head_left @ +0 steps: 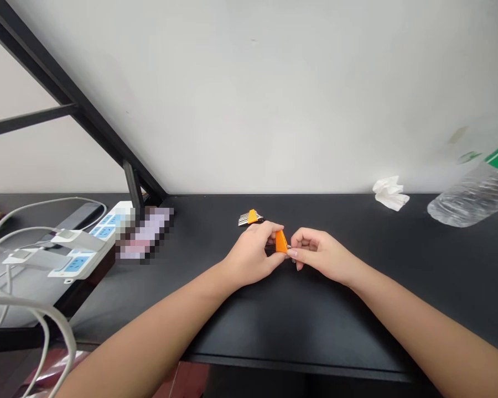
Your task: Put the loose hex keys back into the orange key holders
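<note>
My left hand [253, 251] is closed around a small orange holder [281, 241] just above the black table [299, 309]. My right hand [315, 254] meets it from the right, with its fingertips pinched on a thin metal piece at the holder's edge. A second orange holder [251, 218] with a row of silver metal keys lies on the table just behind my left hand.
A crumpled white tissue [390, 193] lies by the wall at the right. A clear plastic bottle [473, 193] with a green label is at the far right. A white power strip [87, 243] with plugs and white cables sits at the left, beside a black metal frame [108, 138].
</note>
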{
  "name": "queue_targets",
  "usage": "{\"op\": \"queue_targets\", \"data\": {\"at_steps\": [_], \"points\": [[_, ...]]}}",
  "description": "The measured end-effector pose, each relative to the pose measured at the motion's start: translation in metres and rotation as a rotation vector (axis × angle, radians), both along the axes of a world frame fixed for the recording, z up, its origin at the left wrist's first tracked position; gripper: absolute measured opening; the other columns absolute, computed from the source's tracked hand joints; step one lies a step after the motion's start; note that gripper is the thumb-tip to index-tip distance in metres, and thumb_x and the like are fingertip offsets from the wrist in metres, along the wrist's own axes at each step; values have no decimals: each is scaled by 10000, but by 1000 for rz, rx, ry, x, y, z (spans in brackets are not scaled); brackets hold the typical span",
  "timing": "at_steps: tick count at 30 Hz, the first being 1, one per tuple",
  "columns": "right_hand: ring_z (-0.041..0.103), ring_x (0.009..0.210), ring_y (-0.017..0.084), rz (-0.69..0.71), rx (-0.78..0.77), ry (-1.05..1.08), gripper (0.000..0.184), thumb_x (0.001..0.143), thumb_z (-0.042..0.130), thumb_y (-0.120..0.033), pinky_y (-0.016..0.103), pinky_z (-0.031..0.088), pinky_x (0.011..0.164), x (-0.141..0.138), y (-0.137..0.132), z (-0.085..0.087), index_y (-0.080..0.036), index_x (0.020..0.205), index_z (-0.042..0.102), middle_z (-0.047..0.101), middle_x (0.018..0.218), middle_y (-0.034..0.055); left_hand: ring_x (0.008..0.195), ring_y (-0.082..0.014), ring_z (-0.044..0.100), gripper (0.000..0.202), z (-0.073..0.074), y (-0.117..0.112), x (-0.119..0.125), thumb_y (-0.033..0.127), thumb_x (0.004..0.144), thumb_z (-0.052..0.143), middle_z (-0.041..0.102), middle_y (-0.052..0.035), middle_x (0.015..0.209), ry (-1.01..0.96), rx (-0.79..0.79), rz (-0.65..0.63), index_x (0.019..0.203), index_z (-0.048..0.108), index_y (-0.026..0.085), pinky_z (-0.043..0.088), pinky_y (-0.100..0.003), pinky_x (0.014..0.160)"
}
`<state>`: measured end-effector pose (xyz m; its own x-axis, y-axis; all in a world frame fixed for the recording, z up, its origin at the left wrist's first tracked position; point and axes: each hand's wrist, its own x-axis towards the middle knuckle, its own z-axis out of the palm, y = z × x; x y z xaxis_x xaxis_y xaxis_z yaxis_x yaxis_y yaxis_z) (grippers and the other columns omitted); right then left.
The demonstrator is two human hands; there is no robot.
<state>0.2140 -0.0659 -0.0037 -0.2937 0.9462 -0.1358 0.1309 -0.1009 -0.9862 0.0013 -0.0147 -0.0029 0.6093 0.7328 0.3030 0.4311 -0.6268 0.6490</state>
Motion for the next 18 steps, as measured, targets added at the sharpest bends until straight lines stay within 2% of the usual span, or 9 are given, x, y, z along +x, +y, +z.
{"op": "queue_targets", "data": {"at_steps": [4, 7, 9, 13, 15, 18], "points": [[624, 665, 138, 54, 39, -86, 245, 917, 696, -429, 277, 474, 655, 3, -1, 3, -219, 882, 575, 638, 745, -36, 902, -185, 691, 429, 1, -1, -1, 251, 816, 728, 709, -39, 1001, -41, 9, -27, 1204, 548, 217, 596, -320, 786], [600, 675, 128, 48, 178, -260, 145, 953, 634, -355, 267, 453, 644, 3, -2, 6, -230, 893, 594, 643, 796, -35, 828, -168, 682, 273, 4, -2, -1, 218, 807, 705, 710, -17, 936, -9, 33, -32, 1063, 609, 216, 584, -307, 767], [588, 697, 128, 56, 290, -367, 109, 960, 617, -325, 263, 440, 648, 4, -2, 10, -236, 898, 614, 648, 808, -32, 795, -161, 678, 261, 5, -1, 0, 228, 790, 725, 716, -7, 902, 11, 26, -14, 1035, 637, 215, 579, -290, 740], [587, 734, 142, 44, 455, -567, 128, 979, 587, -332, 273, 441, 666, 19, 1, 14, -236, 925, 652, 659, 856, -6, 812, -166, 696, 479, 4, 3, 0, 285, 780, 754, 736, -14, 943, 27, 22, 2, 1234, 623, 204, 587, -288, 762], [597, 768, 150, 20, 537, -722, 156, 993, 541, -285, 291, 453, 705, 29, 4, 12, -230, 927, 672, 661, 934, 19, 829, -179, 702, 499, 3, 6, -1, 312, 798, 740, 742, -23, 965, 74, 37, 10, 1271, 618, 206, 585, -299, 772], [608, 789, 167, 44, 566, -919, 198, 978, 514, -224, 308, 460, 715, 42, 9, 6, -231, 911, 700, 650, 979, 40, 830, -193, 699, 506, 2, 9, -2, 330, 818, 718, 744, -24, 943, 168, 44, 25, 1297, 614, 206, 572, -313, 771]]}}
